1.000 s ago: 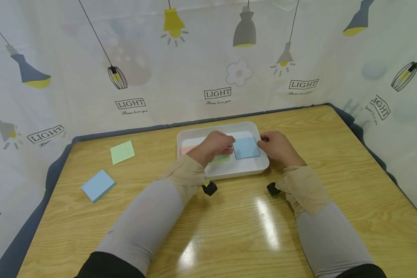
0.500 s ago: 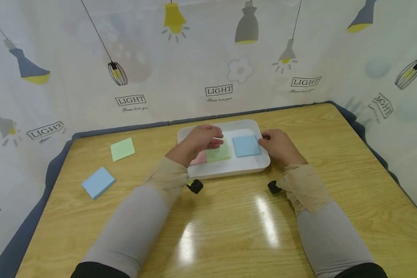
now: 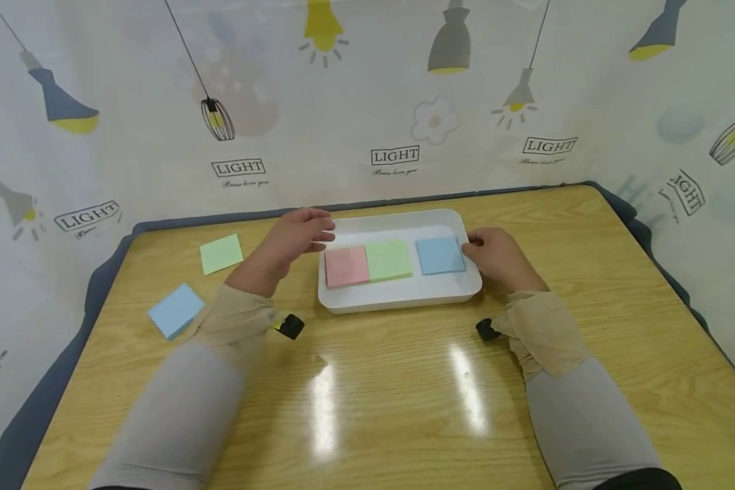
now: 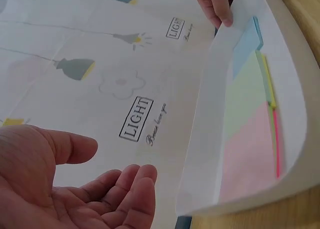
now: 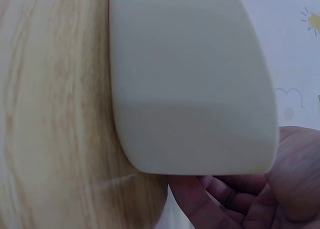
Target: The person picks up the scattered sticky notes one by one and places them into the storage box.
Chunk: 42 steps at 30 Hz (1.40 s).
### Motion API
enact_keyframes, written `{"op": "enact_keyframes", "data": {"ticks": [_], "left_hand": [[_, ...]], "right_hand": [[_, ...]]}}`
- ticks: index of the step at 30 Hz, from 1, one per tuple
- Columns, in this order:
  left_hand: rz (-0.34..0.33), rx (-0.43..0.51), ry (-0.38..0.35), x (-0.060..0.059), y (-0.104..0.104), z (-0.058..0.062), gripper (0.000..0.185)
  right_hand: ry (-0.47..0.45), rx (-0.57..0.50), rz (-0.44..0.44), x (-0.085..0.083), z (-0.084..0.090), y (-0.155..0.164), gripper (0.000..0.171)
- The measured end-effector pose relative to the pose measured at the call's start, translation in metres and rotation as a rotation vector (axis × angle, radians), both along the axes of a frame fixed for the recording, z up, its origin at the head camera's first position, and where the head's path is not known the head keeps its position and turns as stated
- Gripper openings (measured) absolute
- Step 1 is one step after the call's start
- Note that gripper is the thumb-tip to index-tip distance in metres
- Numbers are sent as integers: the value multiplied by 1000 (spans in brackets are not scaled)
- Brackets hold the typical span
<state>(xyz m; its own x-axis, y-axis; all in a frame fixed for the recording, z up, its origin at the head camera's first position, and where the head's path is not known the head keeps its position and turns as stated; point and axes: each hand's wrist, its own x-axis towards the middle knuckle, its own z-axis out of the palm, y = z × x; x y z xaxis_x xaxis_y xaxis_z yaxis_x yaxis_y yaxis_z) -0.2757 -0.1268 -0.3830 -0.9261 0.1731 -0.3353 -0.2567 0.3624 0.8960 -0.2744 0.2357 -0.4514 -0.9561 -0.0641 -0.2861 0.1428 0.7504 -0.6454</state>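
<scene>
The left hand hovers with loose, spread fingers, holding nothing, just off the left end of the white tray. The right hand has its fingers curled on the tray's right rim. Pink, green and blue notes already lie in a row inside. A blue pad and green note remain near the table's left edge. The backdrop reads "LIGHT".

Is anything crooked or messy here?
A bit. In the white tray, the blue note sits apart from the touching pink note and green note. Nothing spilled.
</scene>
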Motion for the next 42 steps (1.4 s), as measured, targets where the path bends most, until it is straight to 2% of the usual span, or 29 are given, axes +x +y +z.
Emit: {"op": "enact_keyframes", "data": {"ticks": [7, 11, 14, 19, 23, 28, 31, 34, 37, 39, 42], "left_hand": [[64, -105, 16, 10, -55, -10, 55], [86, -163, 28, 17, -90, -22, 61], [100, -241, 52, 19, -116, -34, 65], [128, -415, 80, 14, -153, -54, 67], [146, -495, 85, 7, -176, -68, 66], [165, -554, 96, 0, -190, -73, 68], [137, -640, 88, -5, -190, -70, 77], [73, -729, 58, -11, -188, -68, 94], [-1, -767, 35, -17, -188, -65, 107], [-45, -781, 31, -19, -188, -63, 110], [-118, -831, 63, -22, -190, -61, 107]], "right_hand": [[-8, -15, -17, 2, 2, -1, 49], [-16, -17, -18, 2, 1, -2, 50], [-12, -14, -19, 1, 0, -2, 50], [-9, -11, -26, -1, -1, -1, 49], [-14, -14, -31, 0, -1, 0, 49], [-22, -17, -33, 0, 0, 1, 50], [-23, -18, -33, 1, 1, 1, 50], [-22, -18, -35, 1, 2, 0, 50], [-16, -21, -32, 2, 2, 0, 50], [-11, -24, -31, 2, 2, -1, 49], [-5, -23, -31, 2, 2, -2, 49]]}}
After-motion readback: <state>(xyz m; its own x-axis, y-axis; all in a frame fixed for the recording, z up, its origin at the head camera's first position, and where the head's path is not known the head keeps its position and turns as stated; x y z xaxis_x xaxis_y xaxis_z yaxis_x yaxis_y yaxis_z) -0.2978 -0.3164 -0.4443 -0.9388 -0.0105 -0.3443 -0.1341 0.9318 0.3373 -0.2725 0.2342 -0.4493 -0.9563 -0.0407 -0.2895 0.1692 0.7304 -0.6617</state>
